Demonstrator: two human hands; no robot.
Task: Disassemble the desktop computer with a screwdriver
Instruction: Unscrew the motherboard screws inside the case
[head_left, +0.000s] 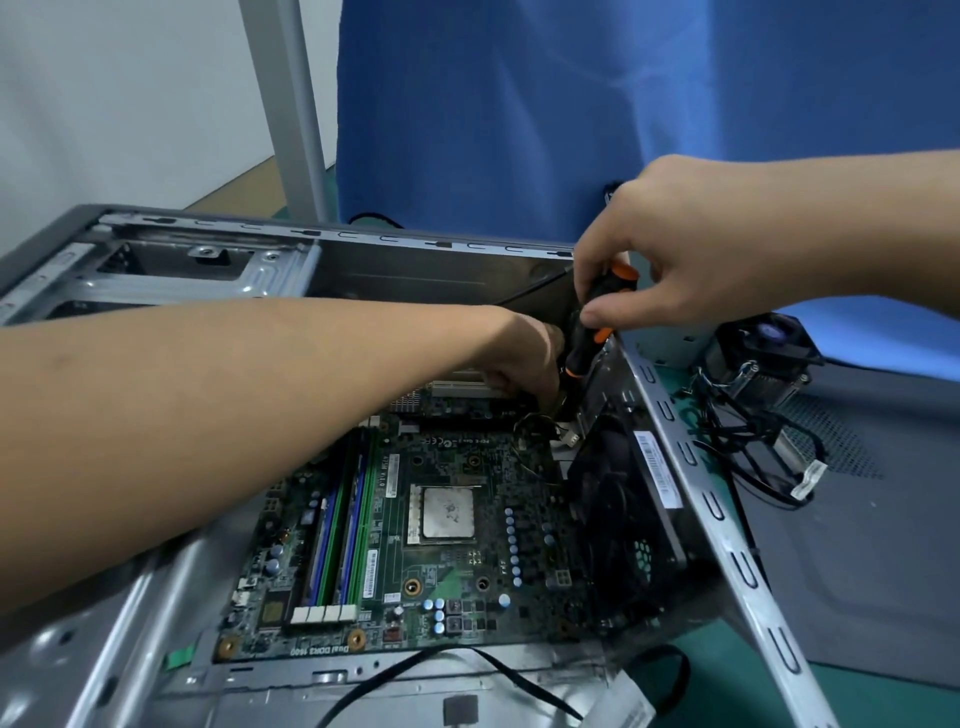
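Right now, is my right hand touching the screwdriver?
Touching. The head view shows the right hand with thumb and fingers curled round the black and orange handle of the screwdriver, with no gap between them.

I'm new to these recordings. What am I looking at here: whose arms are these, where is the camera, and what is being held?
There is no robot here. The single picture comes from a camera worn on a person's head, looking down at their own bare hands. Below them lies an open desktop computer case. Its green motherboard is exposed, with the square processor uncovered in the middle. The right hand grips a black and orange screwdriver, which points down into the case near its right wall. The left hand reaches to the same spot. Its fingertips are hidden, so I cannot tell whether it holds anything. To the right of the case lie a cooler with a fan, loose cables and a grey panel.
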